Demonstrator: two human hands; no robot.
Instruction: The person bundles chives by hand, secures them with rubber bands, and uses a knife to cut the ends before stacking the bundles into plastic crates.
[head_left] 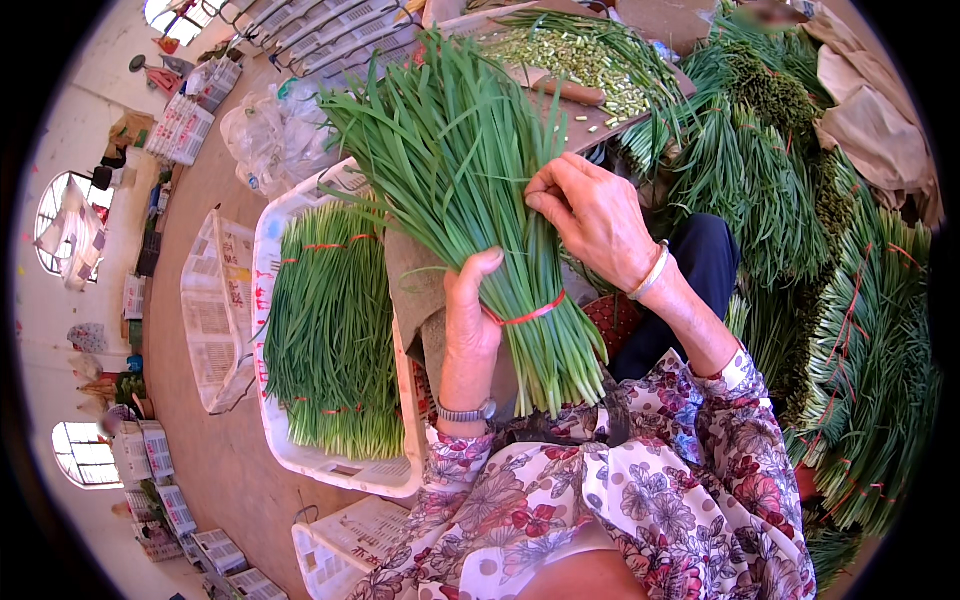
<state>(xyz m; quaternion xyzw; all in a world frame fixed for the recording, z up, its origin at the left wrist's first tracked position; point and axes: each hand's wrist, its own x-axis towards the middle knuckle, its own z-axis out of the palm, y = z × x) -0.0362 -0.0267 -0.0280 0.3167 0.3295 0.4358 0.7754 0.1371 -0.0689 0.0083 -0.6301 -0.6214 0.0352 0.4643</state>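
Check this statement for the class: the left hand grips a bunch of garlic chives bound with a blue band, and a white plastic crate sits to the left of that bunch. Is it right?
Not quite: the band is red, not blue, as the head view shows. The left hand does grip the bunch of garlic chives, and the white plastic crate sits to its left.

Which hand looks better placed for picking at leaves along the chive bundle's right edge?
Probably the right hand: its thumb and forefinger are drawn together at that edge. The left hand looks committed to steadying the chive bundle, its thumb against it near the red band.
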